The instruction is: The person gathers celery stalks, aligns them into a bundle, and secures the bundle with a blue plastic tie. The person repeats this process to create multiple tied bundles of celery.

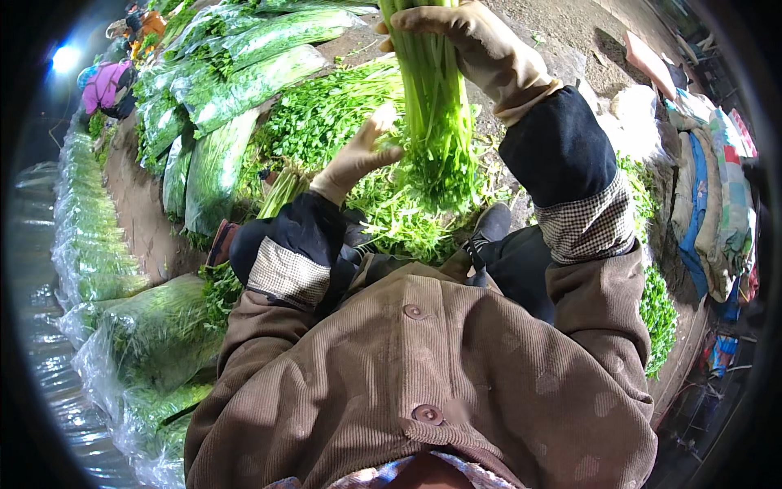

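In a pale glove, my right hand [482,49] grips a bunch of celery [437,116] near the top of the picture, its stalk ends up and its leaves hanging down. My left hand [360,153], gloved too, is just left of the bunch with fingers spread and nothing held. Loose celery [342,116] lies on the ground beyond my left hand. Under the hanging leaves, trimmed greens [409,226] are heaped between my feet. A smaller bunch of stalks [282,192] rests beside my left wrist.
Celery in clear plastic bags [256,88] is piled at the upper left, with a long row [98,244] along the left side. A person in a pink top [107,85] crouches far left. Folded cloths or sacks [712,202] lie at the right, near more greens [657,318].
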`<state>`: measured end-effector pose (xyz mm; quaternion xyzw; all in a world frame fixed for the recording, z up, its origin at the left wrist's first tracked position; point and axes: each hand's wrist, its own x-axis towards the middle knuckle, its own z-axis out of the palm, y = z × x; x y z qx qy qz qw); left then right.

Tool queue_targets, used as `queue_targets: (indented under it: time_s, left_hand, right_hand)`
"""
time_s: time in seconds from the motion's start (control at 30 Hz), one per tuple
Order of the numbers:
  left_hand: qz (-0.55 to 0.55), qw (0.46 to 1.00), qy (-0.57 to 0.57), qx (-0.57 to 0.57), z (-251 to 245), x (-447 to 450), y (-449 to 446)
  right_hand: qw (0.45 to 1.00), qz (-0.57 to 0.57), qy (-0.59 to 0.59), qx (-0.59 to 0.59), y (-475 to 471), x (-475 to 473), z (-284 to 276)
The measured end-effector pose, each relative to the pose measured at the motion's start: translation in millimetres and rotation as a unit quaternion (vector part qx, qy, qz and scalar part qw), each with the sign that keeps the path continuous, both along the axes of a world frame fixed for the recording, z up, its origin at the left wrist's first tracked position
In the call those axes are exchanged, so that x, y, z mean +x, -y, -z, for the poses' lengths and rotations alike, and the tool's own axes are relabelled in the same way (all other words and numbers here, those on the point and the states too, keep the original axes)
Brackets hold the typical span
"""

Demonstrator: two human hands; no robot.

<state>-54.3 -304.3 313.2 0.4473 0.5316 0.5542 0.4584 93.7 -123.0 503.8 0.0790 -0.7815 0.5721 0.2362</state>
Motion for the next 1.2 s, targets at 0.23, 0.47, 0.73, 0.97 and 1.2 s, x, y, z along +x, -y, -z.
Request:
queue_targets:
  time_s: [0.23, 0.47, 0.73, 0.97, 1.2]
  left_hand:
    - [-0.005, 0.973, 0.214, 0.083, -59, 63, -19]
    - [-0.145, 0.947, 0.275, 0.077, -46, 53, -33]
    - [-0.097, 0.968, 0.232, 0.014, 8, 52, -57]
    - [-0.274, 0.88, 0.189, -0.338, 156, 0, -53]
    - [-0.171, 0.864, 0.171, -0.441, 270, 6, -37]
  right_hand:
    - [0.942, -0.104, 0.008, -0.319, 2, -31, 22]
    - [0.925, 0.089, 0.256, -0.265, 55, 47, 142]
    - [0.84, 0.013, 0.226, -0.493, 67, 54, 263]
    - [0.642, 0.233, 0.403, -0.61, 56, 88, 419]
    - [0.689, 0.189, 0.314, -0.625, 55, 94, 455]
